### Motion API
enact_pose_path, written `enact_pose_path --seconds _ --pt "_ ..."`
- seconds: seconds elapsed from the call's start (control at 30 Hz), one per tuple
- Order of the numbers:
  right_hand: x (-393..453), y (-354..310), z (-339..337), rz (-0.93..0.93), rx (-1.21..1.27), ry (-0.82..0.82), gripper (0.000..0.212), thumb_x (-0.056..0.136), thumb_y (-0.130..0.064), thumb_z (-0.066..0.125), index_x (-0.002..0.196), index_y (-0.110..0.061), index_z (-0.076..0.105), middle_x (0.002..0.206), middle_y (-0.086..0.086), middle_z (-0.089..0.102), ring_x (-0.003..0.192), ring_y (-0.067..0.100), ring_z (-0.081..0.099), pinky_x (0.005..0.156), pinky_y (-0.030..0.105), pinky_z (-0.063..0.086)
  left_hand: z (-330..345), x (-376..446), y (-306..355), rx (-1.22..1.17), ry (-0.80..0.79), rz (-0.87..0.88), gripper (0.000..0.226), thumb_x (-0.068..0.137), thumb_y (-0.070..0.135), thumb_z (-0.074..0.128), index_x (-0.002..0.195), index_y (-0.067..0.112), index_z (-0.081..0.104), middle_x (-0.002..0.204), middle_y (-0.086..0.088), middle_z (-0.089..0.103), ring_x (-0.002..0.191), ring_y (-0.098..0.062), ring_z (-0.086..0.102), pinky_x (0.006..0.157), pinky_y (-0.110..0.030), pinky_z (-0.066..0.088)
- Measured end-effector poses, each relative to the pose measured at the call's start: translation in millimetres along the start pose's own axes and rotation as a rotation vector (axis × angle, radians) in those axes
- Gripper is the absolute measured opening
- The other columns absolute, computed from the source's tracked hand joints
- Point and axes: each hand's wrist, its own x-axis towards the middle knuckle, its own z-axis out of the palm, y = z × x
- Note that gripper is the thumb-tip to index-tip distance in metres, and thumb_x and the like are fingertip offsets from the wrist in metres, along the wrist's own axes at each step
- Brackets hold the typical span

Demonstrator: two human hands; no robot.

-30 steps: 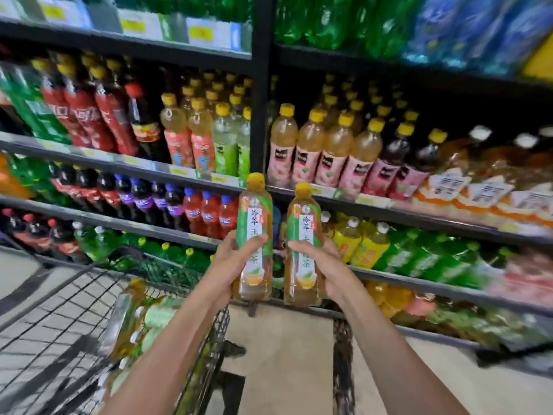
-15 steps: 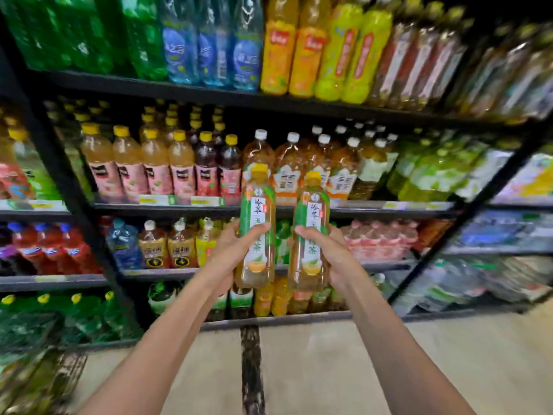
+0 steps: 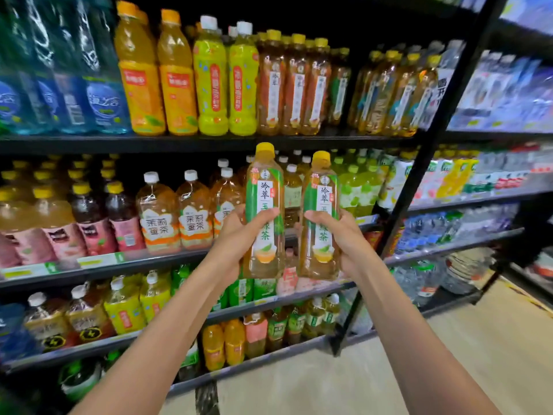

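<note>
Fingers (image 3: 263,213) of the left hand (image 3: 236,235) are wrapping round the middle of the left green tea bottle (image 3: 264,184), with the thumb lying across the label. The right hand (image 3: 344,241) is gripping the right green tea bottle (image 3: 323,190) the same way, its thumb pressing on the front of the label. Both bottles are standing upright at the centre of the frame, side by side and just apart. They are being held in the air in front of the drinks shelf (image 3: 179,143), their yellow caps rising well above the hands and their bases showing below them. Each bottle is looking full, so it is probably feeling moderately heavy. The thin plastic wall is likely giving a little under a squeeze, and the glossy label sleeve may be turning slippery against a damp palm. Both hands are taking hold at the labelled waist, which is looking like the safest place, since the weight is sitting evenly above and below the grip.
</note>
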Motion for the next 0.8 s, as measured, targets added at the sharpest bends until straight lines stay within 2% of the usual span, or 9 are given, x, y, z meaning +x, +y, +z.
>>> enact_pose_path --seconds 0.13,0.23,0.33,0.4,0.53,0.6,0.67,0.73,0.8 --pt "39 -20 -36 -0.042 -0.010 0.035 0.042 0.075 -0.018 0.076 0.111 -0.018 0.055 0.105 0.015 0.070 0.096 0.030 0.068 0.088 0.052 0.052 41 49 9 -0.007 -0.026 0.038 0.055 0.078 0.034 0.072 0.125 0.021 0.048 0.109 -0.007 0.069 0.094 -0.022 0.069 0.083 -0.041 0.056" --pt "70 -41 -65 -0.076 -0.010 0.033 0.033 0.078 -0.016 0.072 0.107 -0.017 0.058 0.099 0.012 0.071 0.090 0.026 0.069 0.084 0.046 0.055 74 91 20 -0.054 -0.023 0.071 0.045 0.079 0.031 0.072 0.118 0.024 0.051 0.108 -0.006 0.069 0.094 -0.020 0.069 0.083 -0.041 0.056" --pt "103 -63 -93 -0.111 0.020 0.011 0.028 0.079 -0.013 0.070 0.104 -0.015 0.058 0.095 0.011 0.070 0.092 0.031 0.067 0.086 0.049 0.053 106 131 36 -0.078 -0.040 0.103 0.033 0.081 0.030 0.071 0.108 0.028 0.053 0.105 -0.004 0.069 0.091 -0.017 0.069 0.078 -0.035 0.057" --pt "128 -77 -111 -0.140 0.033 -0.011 0.024 0.079 -0.012 0.070 0.100 -0.016 0.059 0.090 0.010 0.071 0.088 0.029 0.068 0.085 0.050 0.054 126 154 46 -0.058 -0.039 0.132 0.040 0.081 0.031 0.070 0.116 0.025 0.051 0.107 -0.004 0.069 0.092 -0.017 0.069 0.078 -0.034 0.057" --pt "167 -100 -142 -0.196 0.055 -0.076 0.039 0.070 -0.018 0.072 0.106 -0.012 0.058 0.079 0.006 0.071 0.075 0.021 0.070 0.075 0.044 0.057 156 194 62 -0.044 -0.061 0.176 0.046 0.082 0.030 0.070 0.123 0.022 0.051 0.109 -0.007 0.069 0.093 -0.021 0.070 0.081 -0.038 0.056" --pt "187 -109 -154 -0.214 0.070 -0.096 0.052 0.065 -0.021 0.073 0.112 -0.007 0.057 0.081 0.008 0.071 0.073 0.020 0.069 0.066 0.037 0.057 166 212 67 -0.028 -0.058 0.199 0.051 0.080 0.030 0.071 0.126 0.021 0.051 0.109 -0.009 0.069 0.094 -0.024 0.069 0.084 -0.042 0.055" --pt "208 -116 -167 -0.225 0.072 -0.119 0.056 0.069 -0.018 0.074 0.119 -0.002 0.055 0.086 0.012 0.070 0.073 0.021 0.069 0.062 0.033 0.056 175 231 72 -0.006 -0.027 0.242 0.051 0.079 0.030 0.072 0.125 0.021 0.052 0.110 -0.009 0.069 0.096 -0.025 0.069 0.087 -0.044 0.054" --pt "228 -123 -178 -0.238 0.074 -0.149 0.058 0.070 -0.017 0.076 0.121 -0.001 0.054 0.089 0.013 0.070 0.075 0.021 0.070 0.063 0.034 0.056 184 250 77 0.000 0.015 0.288 0.046 0.080 0.029 0.071 0.121 0.022 0.052 0.110 -0.007 0.069 0.096 -0.023 0.069 0.086 -0.041 0.055" --pt "246 -129 -189 -0.252 0.090 -0.181 0.061 0.065 -0.020 0.074 0.120 -0.002 0.055 0.090 0.010 0.071 0.079 0.021 0.071 0.063 0.034 0.056 195 270 83 0.012 0.067 0.352 0.044 0.082 0.028 0.070 0.120 0.021 0.050 0.108 -0.003 0.068 0.094 -0.017 0.069 0.078 -0.030 0.057"
